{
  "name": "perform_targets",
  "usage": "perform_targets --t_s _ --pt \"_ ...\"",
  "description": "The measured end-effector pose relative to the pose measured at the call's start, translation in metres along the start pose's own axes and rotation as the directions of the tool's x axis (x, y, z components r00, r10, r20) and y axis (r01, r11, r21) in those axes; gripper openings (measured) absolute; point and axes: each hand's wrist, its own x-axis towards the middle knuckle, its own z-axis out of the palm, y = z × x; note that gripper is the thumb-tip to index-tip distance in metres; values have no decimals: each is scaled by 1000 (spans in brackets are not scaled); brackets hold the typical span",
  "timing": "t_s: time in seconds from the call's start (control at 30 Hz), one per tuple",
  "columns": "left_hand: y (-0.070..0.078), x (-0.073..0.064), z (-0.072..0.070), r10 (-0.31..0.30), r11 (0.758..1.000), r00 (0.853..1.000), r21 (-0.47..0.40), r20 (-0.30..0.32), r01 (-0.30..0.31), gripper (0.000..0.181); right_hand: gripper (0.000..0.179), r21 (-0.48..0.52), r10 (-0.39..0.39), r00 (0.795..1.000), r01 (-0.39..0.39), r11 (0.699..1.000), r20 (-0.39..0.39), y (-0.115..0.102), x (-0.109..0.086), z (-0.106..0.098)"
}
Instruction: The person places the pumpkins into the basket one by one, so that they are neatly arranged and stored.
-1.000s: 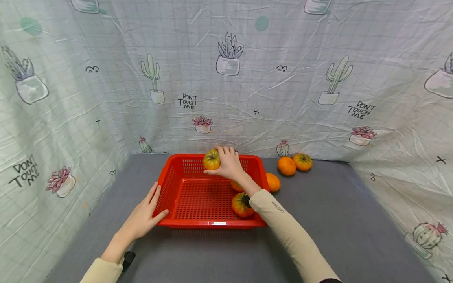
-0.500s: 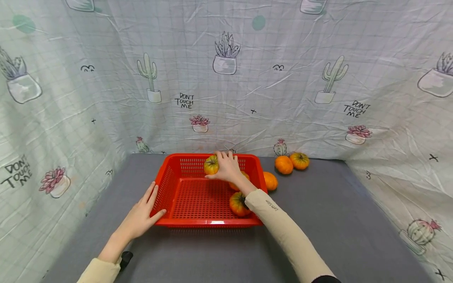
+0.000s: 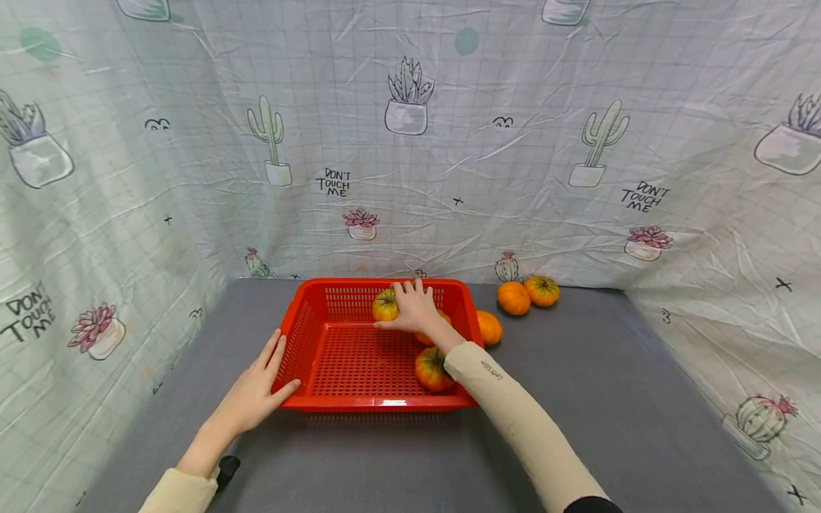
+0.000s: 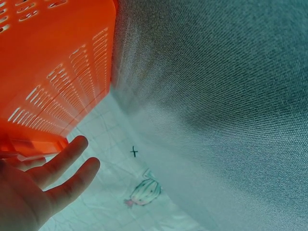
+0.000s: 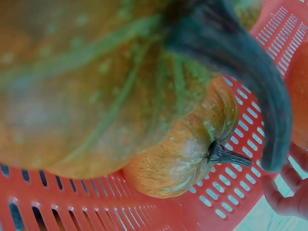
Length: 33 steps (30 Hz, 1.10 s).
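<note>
Right hand (image 3: 413, 306): grasps a yellow-green pumpkin (image 3: 384, 305), fingers on the far side, thumb on the near side. Pumpkin sits just left of the palm, within the far half of the red basket (image 3: 380, 404). Shape squat and round, no marked long axis; ribs run down toward the thumb from a crown on the far, upper side. Stem direction not readable. Contact of its underside with the basket floor: cannot tell.

Left hand (image 3: 253, 395): fingers extended and spread, not clenched, laid along the outside of the basket's left wall; thumb reaches over the near-left corner. Basket stands upright on the grey bench (image 3: 385, 463), long axis running left to right, from the left hand toward the right forearm.

Also in the basket: an orange pumpkin (image 5: 178, 159), partly under the right wrist, and a front pumpkin (image 3: 432, 370) nearer the person, beside the right sleeve (image 3: 513, 420). In the right wrist view both stems project toward the right hand's fingers, the closer one thick and curved.

To the right of the right hand, on the bench: a side pumpkin (image 3: 489, 328) just beside the basket; farther off, a small orange pumpkin (image 3: 514, 298) next to a striped pumpkin (image 3: 541, 291).
</note>
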Motion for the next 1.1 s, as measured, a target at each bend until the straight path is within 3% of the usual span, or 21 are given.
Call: perform_targets --t_s 1.1 --pt "0 -1 1 30 1000 999 11 -34 -29 77 72 -36 -37 992 42 998 122 7 -1 4"
